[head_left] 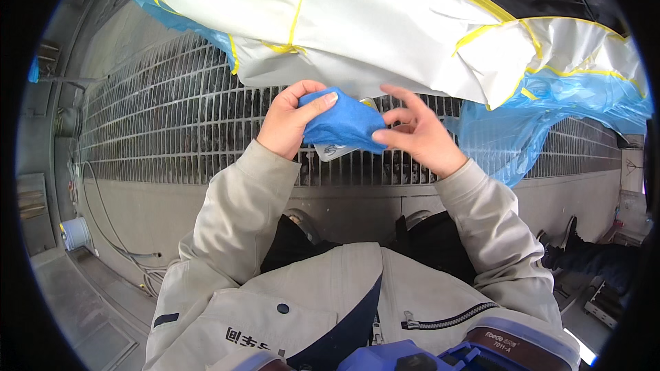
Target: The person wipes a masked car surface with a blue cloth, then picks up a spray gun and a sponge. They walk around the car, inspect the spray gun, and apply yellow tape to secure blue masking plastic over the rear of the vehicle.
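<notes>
A blue cloth (344, 124) is held up in front of me, over the floor grating. My left hand (294, 115) grips its left end, thumb pressed on top. At the cloth's right edge, my right hand (419, 134) pinches it with the thumb and a bent finger, while the index finger stretches out apart. Under the cloth, a pale plastic packet (331, 152) with dark marks sticks out; a bit of yellow shows by its upper side. The cloth covers most of it, so which hand supports it I cannot tell.
White masking paper (378, 20) with yellow tape and blue plastic film (509, 137) hangs ahead. Metal grating (165, 110) covers the floor. Hoses (124, 251) and a white bucket (74, 233) are at left. Another person's dark-clothed leg (591, 261) shows at right. A respirator (481, 347) hangs below.
</notes>
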### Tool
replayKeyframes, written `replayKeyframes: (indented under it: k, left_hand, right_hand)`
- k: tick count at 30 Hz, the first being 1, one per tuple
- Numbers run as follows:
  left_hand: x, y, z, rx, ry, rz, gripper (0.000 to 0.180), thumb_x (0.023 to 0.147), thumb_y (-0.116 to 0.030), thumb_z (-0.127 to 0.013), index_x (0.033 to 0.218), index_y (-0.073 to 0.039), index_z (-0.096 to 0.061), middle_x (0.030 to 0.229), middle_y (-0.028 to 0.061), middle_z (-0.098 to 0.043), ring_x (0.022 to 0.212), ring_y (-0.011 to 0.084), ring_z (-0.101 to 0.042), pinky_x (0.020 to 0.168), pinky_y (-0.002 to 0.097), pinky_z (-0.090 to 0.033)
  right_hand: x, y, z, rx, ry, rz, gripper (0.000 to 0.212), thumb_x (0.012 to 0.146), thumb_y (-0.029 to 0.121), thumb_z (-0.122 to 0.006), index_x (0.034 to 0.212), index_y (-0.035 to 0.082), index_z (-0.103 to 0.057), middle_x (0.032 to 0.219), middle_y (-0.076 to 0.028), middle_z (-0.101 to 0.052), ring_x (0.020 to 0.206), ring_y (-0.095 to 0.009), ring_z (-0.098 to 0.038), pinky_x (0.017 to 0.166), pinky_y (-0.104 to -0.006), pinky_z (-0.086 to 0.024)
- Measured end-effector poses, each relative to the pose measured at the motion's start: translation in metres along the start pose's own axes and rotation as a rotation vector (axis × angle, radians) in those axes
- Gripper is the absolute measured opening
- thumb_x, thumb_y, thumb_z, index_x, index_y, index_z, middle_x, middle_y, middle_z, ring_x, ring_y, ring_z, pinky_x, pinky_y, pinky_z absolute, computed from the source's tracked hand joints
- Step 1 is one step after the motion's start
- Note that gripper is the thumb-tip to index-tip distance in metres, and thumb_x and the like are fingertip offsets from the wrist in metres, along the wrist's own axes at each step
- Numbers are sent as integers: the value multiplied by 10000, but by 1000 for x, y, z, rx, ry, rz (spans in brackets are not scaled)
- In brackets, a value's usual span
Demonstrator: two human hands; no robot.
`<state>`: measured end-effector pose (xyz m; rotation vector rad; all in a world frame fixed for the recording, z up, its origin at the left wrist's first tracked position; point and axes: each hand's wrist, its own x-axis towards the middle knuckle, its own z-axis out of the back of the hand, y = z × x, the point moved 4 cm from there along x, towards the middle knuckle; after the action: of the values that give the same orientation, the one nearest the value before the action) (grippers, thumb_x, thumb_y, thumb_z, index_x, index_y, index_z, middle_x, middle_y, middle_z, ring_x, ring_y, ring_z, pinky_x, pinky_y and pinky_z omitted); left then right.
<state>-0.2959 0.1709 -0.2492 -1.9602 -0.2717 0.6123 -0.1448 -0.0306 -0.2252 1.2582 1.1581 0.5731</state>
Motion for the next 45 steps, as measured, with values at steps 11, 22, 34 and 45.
replayKeyframes:
  k: [11, 22, 34, 45]
  left_hand:
    - [5, 24, 9, 189, -40, 50, 582, 931, -42, -838, 1465, -10, -609, 1174, 110, -770, 1103, 156, -723, 977, 314, -566]
    - [11, -18, 19, 413, 26, -265, 247, 920, 23, -817, 1162, 9, -768, 1060, 76, -794, 953, 113, -730, 867, 280, -593]
    - [44, 52, 20, 1180, -87, -463, 617, 884, -292, -869, 1435, -119, -651, 1367, 223, -607, 1258, 407, -601, 1104, 472, -502]
    - [15, 96, -32, 1646, -46, -260, 1344, 636, -521, -995, 1646, 26, -299, 1587, 253, -451, 1487, 447, -416, 1274, 531, -314]
  right_hand:
    - [16, -42, 11, 193, -344, 25, 514, 959, 50, -801, 1448, 42, -641, 1070, -88, -734, 930, -118, -674, 832, -269, -565]
    - [11, -77, -22, -1, 24, -292, 337, 980, 332, -819, 1080, 11, -800, 979, -24, -724, 866, -129, -679, 717, -279, -517]
    - [2, -110, -12, -396, 75, -583, 501, 1041, 446, -640, 1151, -28, -762, 1002, -136, -792, 853, -205, -766, 643, -403, -586]
    - [-168, -3, 46, -961, -284, 147, 414, 892, 162, -801, 1274, 39, -703, 1156, -169, -739, 1089, -411, -699, 933, -487, -557]
